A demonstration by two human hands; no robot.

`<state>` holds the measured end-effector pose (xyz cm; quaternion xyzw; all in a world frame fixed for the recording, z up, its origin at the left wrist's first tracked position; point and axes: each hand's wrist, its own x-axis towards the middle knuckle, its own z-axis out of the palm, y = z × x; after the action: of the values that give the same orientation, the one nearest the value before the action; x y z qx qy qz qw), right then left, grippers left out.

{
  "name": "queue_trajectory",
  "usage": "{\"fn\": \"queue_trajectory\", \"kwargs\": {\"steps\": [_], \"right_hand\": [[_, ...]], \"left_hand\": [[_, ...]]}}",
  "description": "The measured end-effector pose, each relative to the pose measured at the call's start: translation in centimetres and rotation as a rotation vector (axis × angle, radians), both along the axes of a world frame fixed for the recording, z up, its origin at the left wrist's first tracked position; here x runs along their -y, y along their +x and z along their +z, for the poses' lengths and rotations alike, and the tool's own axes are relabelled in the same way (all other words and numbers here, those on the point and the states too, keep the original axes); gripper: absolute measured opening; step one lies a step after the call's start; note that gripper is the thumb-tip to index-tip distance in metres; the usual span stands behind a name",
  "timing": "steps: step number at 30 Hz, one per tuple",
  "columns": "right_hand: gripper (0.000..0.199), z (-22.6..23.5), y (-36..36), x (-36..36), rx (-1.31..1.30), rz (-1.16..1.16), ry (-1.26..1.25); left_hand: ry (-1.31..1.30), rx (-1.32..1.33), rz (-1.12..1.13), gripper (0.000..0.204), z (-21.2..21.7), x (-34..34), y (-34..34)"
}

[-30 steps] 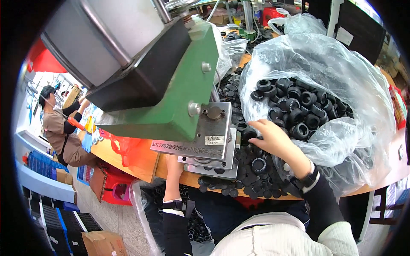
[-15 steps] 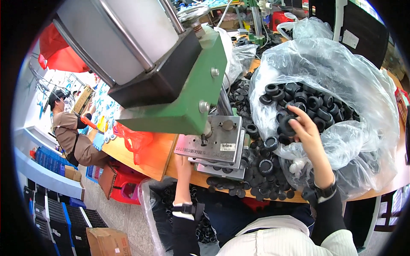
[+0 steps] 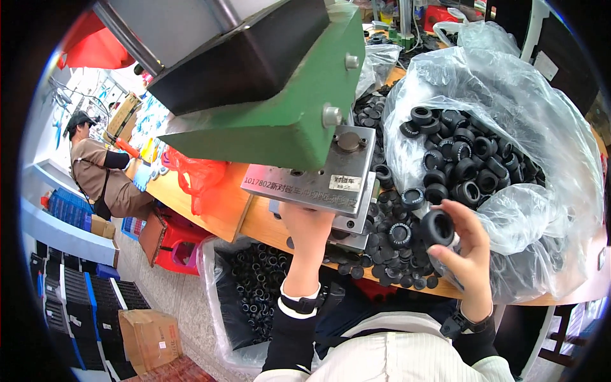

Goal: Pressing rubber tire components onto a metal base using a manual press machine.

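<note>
My right hand [image 3: 470, 248] pinches a small black rubber tyre [image 3: 437, 228] between thumb and fingers, above the table's front edge. Behind it, an opened clear plastic bag [image 3: 407, 83] holds a heap of similar black tyres [image 3: 463, 151]. My left hand [image 3: 307, 219] reaches under the upper steel plate of a die [image 3: 299, 181]; the plate hides its fingers. Over that die stands a press with a green frame [image 3: 273, 130]. Black rubber discs [image 3: 394, 254] and a few loose tyres lie between the die and the bag.
Below the table edge, a lined container [image 3: 219, 318] holds many black rings. A red plastic bag [image 3: 197, 178] hangs at the wooden table [image 3: 261, 219] on the left. Farther left a person [image 3: 98, 165] sits working near a red stool [image 3: 181, 248]. Cardboard [image 3: 149, 340] lies lower left.
My right hand has come nearer, away from the heap in the bag, with the tyre in its fingers. My left hand stays at the die. The whole view has shifted, showing the press larger.
</note>
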<state>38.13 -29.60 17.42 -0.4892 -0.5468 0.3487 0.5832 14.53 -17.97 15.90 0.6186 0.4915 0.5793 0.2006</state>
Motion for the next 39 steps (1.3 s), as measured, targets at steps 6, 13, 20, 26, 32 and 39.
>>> {"fn": "queue_trajectory", "kwargs": {"steps": [6, 13, 20, 26, 32, 39], "right_hand": [[0.064, 1.4, -6.7, -3.8, 0.36, 0.223, 0.207], [0.038, -0.3, -11.2, -8.1, 0.39, 0.155, 0.256], [0.028, 0.1, -10.2, -8.2, 0.329, 0.168, 0.153], [0.05, -2.5, -2.6, -5.8, 0.67, -0.117, 0.187], [0.055, -4.4, -0.6, -8.4, 1.215, 0.131, -0.048], [0.049, -5.2, 2.0, -8.6, 1.355, 0.229, 0.056]], "left_hand": [[-0.098, 0.096, 0.097, 0.038, -1.5, 3.0, -2.8], [-0.187, -0.047, 0.524, 0.076, -11.9, 9.8, -14.4], [-0.103, -0.445, 0.235, 0.059, -9.6, 3.7, -13.0], [-0.259, -0.296, -0.155, 0.032, -14.1, -7.1, -16.3], [-0.301, -0.115, -0.046, 0.035, -17.8, -9.5, -14.4], [-0.283, -0.286, 0.072, 0.033, -11.5, -7.7, -10.1]]}}
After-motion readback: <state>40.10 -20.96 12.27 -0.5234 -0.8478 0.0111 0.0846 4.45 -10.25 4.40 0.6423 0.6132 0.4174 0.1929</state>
